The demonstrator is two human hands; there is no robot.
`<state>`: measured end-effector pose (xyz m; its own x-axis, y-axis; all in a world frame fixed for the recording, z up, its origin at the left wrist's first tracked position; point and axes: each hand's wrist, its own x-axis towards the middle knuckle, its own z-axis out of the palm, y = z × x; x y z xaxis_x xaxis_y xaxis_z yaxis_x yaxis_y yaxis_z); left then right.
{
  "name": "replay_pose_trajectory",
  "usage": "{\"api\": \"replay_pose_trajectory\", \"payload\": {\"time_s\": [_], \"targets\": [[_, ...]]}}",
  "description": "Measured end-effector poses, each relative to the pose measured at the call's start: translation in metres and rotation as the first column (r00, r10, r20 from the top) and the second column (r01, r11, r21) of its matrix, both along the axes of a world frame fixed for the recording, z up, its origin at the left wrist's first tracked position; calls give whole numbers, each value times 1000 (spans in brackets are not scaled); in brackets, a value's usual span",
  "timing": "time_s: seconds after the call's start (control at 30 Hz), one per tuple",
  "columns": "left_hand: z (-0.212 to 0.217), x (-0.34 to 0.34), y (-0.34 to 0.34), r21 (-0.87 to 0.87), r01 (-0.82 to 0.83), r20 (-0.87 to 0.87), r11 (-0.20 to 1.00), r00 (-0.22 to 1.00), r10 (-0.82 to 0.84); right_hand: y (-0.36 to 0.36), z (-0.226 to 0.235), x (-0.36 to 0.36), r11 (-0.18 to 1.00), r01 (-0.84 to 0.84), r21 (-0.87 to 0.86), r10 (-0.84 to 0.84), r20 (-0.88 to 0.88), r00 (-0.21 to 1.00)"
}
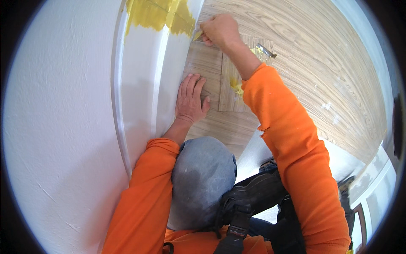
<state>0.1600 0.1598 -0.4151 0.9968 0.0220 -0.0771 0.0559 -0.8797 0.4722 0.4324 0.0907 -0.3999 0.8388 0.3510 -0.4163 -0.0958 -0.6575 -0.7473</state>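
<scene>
My right hand (222, 30) is closed in a pinch on a thin yellow-smeared piece (197, 34), mostly hidden by the fingers, at the edge of a white door-frame panel (171, 63). Yellow paste (158, 16) covers the panel's upper part in a rough-edged patch. Lower down, my left hand (192, 99) rests flat on the wood-look floor (207, 127), fingers stretched out and holding nothing. Partly under my right forearm lies a loose wood-look board (227, 91). It carries dabs of yellow paste (236, 86) and a dark metal scraper blade (266, 51).
A white textured wall (63, 106) rises close on my left. My grey trouser knee (203, 178) is bent below the left hand, and a black strap or pad (253, 192) lies beside it. Whitish marks (330, 108) dot the floor at right. White panels (374, 186) stand at lower right.
</scene>
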Motion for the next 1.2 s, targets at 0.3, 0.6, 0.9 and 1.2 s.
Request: {"api": "replay_pose_trajectory", "payload": {"time_s": [0.3, 0.6, 0.9, 1.2], "targets": [[-2, -6, 2, 9, -20, 16, 1000, 1000, 20, -19, 70, 13, 920, 291, 261, -294, -29, 955], [-3, -1, -1, 19, -4, 2, 1000, 1000, 4, -20, 8, -38, 939, 278, 204, -252, -143, 957], [-5, -5, 3, 15, -5, 29, 1000, 1000, 4, -9, 31, 8, 907, 325, 268, -357, 76, 931], [-1, -5, 2, 33, -5, 1, 999, 1000, 5, 3, 10, -53, 860, 448, 245, -491, 154, 858]]}}
